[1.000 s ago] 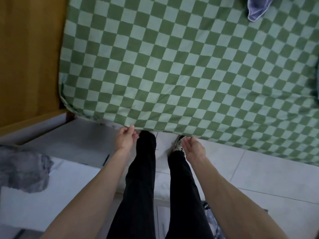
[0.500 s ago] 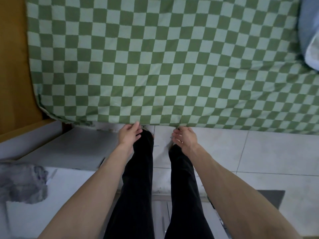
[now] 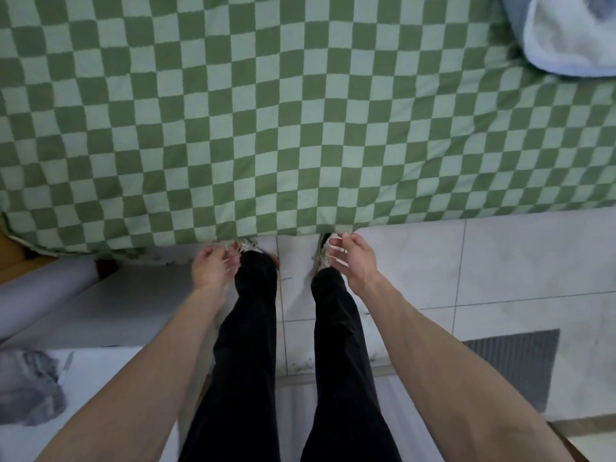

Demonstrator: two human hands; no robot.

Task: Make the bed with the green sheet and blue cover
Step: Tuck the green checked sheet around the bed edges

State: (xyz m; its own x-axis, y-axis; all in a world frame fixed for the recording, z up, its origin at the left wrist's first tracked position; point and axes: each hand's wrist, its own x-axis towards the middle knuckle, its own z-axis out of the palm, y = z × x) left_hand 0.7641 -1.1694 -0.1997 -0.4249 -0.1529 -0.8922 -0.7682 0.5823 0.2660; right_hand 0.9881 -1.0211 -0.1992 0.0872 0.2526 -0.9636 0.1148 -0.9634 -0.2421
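The green checked sheet (image 3: 266, 111) lies spread flat over the bed, and its near hem hangs over the edge just above my feet. A bunched blue and white cover (image 3: 560, 38) sits on the sheet at the top right corner. My left hand (image 3: 215, 268) hovers a little below the hem with its fingers loosely curled, holding nothing. My right hand (image 3: 353, 261) is right under the hem. Its thumb tip reaches the edge, its fingers are loosely curled, and no cloth shows between them.
My legs in black trousers and my shoes stand on the white tiled floor (image 3: 500, 268) against the bed. A grey mat (image 3: 520, 361) lies at the right. A grey crumpled cloth (image 3: 30, 385) rests on a pale surface at the lower left. Wood (image 3: 10, 255) shows at the bed's left corner.
Both hands held the sheet's hem and have come off it, the left dropping lower. The view has shifted right along the bed, so the blue cover shows larger at the top right.
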